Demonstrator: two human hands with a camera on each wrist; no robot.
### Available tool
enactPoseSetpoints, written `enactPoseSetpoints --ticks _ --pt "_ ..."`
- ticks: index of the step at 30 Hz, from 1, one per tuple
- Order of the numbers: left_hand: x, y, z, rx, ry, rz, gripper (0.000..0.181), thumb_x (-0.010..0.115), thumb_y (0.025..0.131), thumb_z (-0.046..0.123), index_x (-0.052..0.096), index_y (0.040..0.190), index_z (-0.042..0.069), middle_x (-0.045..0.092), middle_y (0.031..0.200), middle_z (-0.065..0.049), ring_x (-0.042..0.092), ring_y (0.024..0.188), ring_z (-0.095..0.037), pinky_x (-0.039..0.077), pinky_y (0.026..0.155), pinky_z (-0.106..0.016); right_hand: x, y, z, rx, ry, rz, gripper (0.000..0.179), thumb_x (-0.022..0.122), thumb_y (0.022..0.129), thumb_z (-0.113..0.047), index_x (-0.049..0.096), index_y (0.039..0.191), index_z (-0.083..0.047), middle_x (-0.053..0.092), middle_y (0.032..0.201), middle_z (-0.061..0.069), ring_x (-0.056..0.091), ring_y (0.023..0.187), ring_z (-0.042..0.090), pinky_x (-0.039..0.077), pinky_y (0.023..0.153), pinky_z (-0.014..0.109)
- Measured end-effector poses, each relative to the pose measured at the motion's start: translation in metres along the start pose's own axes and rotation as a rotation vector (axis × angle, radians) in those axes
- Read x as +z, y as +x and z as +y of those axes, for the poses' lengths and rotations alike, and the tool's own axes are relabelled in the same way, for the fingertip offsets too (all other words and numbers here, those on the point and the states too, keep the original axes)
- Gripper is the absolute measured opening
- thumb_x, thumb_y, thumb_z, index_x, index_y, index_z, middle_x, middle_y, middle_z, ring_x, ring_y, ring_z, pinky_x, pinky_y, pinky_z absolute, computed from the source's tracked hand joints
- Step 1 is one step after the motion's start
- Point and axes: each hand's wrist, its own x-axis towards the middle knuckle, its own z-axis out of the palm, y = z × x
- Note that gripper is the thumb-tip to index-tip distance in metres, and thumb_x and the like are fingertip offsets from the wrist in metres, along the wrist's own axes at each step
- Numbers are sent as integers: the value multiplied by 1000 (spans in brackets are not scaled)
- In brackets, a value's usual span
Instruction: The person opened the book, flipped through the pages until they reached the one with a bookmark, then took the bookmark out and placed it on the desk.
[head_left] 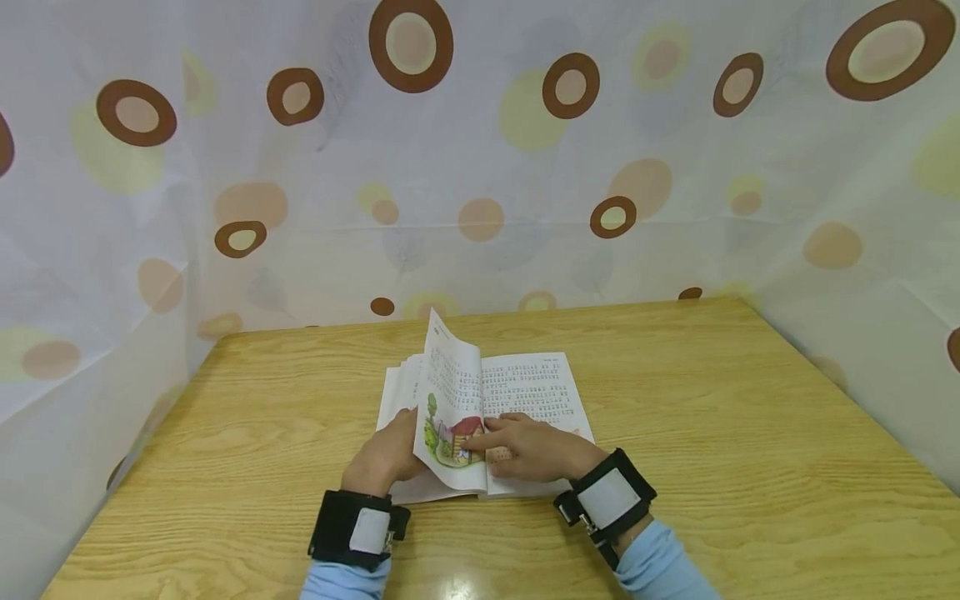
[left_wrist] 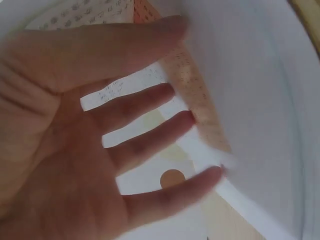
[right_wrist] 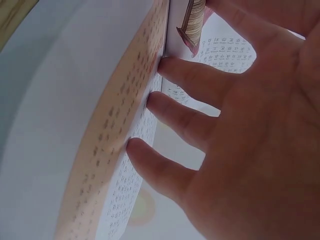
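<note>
An open book (head_left: 528, 385) with printed text lies on the wooden table. One page (head_left: 454, 367) stands raised near the middle, bearing text and a coloured drawing of a house and a tree. At the book's left side, my left hand (head_left: 386, 454) is partly hidden behind that page; in the left wrist view its fingers (left_wrist: 150, 142) are spread and fairly straight, near the paper. My right hand (head_left: 538, 450) lies over the right-hand page, its index finger extended onto the drawing. The right wrist view shows the other fingertips (right_wrist: 137, 146) touching the paper.
The wooden tabletop (head_left: 712, 425) extends around the book on every side. Behind it and along both sides hangs a white sheet (head_left: 480, 167) patterned with brown, tan and yellow circles. Black straps (head_left: 609, 504) sit round both wrists, above light blue sleeves (head_left: 663, 562).
</note>
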Motion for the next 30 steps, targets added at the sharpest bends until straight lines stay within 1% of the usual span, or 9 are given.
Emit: enactPoseSetpoints --ticks 2,6,7,9,12,17,19,23,30 --pt "-2 3 -1 47 65 106 49 62 80 4 46 126 4 52 120 -15 49 101 -28 49 79 -45 -1 0 0 -2 -7 -1 45 58 85 -14 50 129 -20 38 136 21 30 121 41 29 97 59" --pt "-10 10 -1 144 141 389 51 54 88 7 34 135 5 42 132 -16 45 111 -30 47 84 -46 -2 1 -1 -8 -42 2 45 59 85 -15 50 129 -21 39 135 20 33 120 38 33 95 58" --pt "-13 12 -1 166 133 439 48 55 89 11 37 134 7 43 132 -15 44 111 -29 47 86 -46 -3 2 -1 -7 -50 3 45 59 85 -15 51 129 -21 40 135 20 34 120 38 34 95 58" --pt "-17 12 1 201 138 471 39 55 90 17 47 127 8 46 130 -13 42 113 -27 44 89 -47 -3 2 -1 -4 -57 5 44 59 85 -15 51 129 -22 40 135 20 34 119 37 35 94 58" --pt "-17 11 2 216 157 376 32 62 85 21 58 116 11 50 127 -11 42 114 -26 44 89 -48 -4 1 -2 1 -61 1 44 58 86 -15 51 129 -22 40 135 19 34 119 38 35 93 59" --pt "-6 7 -1 111 101 37 41 68 80 16 56 119 13 45 132 -12 38 117 -32 41 92 -48 -3 1 -2 -10 -67 2 44 59 86 -15 50 129 -21 40 135 19 35 119 37 35 93 58" --pt "-2 6 -3 64 64 -60 44 66 81 14 53 123 12 44 133 -13 38 117 -34 40 92 -49 -2 1 -1 -16 -62 4 46 59 85 -14 49 130 -20 41 135 18 36 119 35 36 94 56" --pt "1 4 -4 17 39 -133 46 62 84 12 49 128 12 45 132 -13 39 115 -35 40 92 -51 -5 -1 7 32 -14 29 54 61 80 -6 47 131 -16 45 133 12 38 119 28 37 96 50" --pt "2 5 -1 7 38 -139 46 64 82 10 51 126 12 45 131 -14 41 113 -35 41 90 -50 -21 -27 44 307 -70 147 50 64 66 2 61 114 -11 49 125 14 39 115 33 39 93 50"
